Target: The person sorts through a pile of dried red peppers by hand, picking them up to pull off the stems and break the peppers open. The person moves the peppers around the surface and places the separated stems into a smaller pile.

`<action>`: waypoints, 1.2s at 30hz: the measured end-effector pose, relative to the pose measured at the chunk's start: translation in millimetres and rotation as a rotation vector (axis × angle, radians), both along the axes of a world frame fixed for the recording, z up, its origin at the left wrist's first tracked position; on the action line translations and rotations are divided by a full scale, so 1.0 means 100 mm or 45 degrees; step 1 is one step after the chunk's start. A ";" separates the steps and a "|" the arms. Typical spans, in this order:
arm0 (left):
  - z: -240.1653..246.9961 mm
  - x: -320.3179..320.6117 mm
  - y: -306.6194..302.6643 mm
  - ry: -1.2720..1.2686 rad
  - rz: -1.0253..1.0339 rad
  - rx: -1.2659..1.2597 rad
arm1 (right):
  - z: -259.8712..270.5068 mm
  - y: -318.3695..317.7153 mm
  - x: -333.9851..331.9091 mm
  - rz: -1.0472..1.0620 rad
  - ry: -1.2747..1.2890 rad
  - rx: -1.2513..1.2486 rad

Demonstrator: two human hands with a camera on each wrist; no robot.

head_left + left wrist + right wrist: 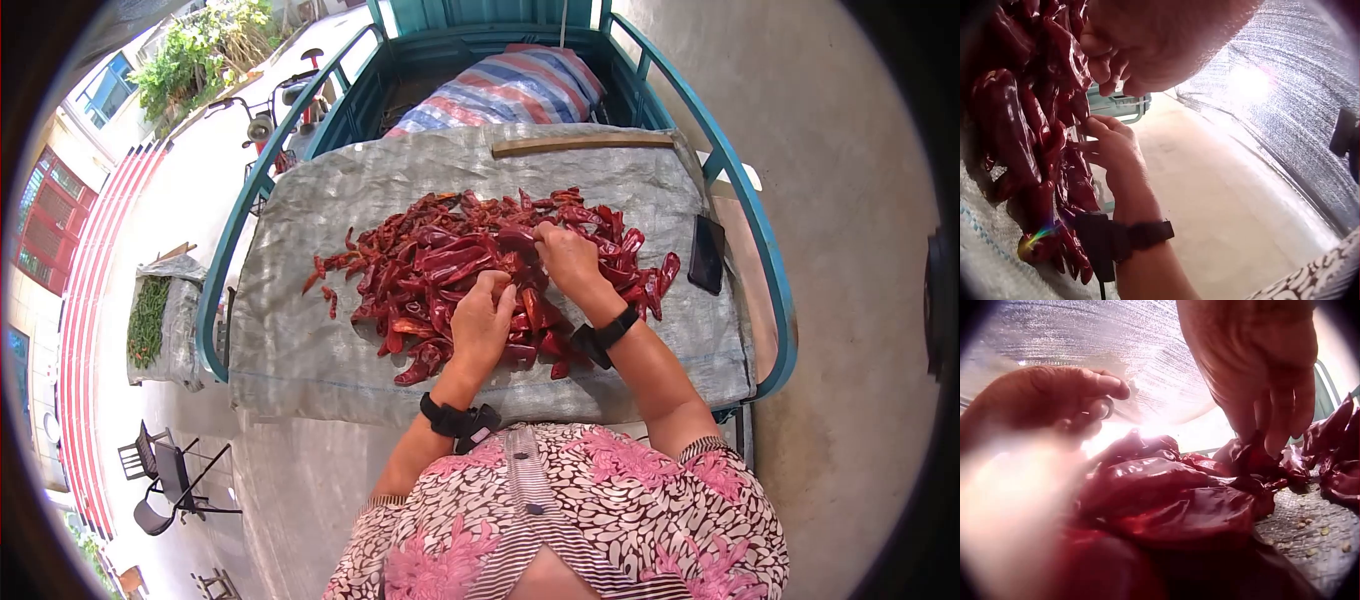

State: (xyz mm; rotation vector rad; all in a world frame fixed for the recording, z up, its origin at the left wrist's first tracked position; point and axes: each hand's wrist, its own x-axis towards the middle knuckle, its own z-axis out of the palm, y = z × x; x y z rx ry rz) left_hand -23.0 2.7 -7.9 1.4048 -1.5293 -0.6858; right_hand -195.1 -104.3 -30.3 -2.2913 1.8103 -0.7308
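A heap of shiny, wrinkled dried red chili peppers [455,262] lies on a grey woven sheet [300,210]. My right hand [572,262] reaches into the far right part of the heap, its fingers pointing down. In the right wrist view, that hand [1266,375] pinches a dark red pepper [1244,456] between thumb and fingertips. My left hand [482,322] is held over the near middle of the heap. Its fingers curl loosely with nothing visible between them, as the same hand [1047,400] shows from the right wrist view. Both wrists wear black straps.
The sheet covers the back of a teal cart with side rails [745,190]. A phone [707,254] lies right of the heap, a wooden stick [583,145] beyond it. Further back is a striped bag [510,88]. Loose seeds [1310,531] dot the sheet. Green peppers [150,320] lie off left.
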 end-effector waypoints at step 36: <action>-0.21 0.38 -0.32 0.091 -0.237 0.002 | -0.07 -0.10 0.04 0.050 0.373 -0.328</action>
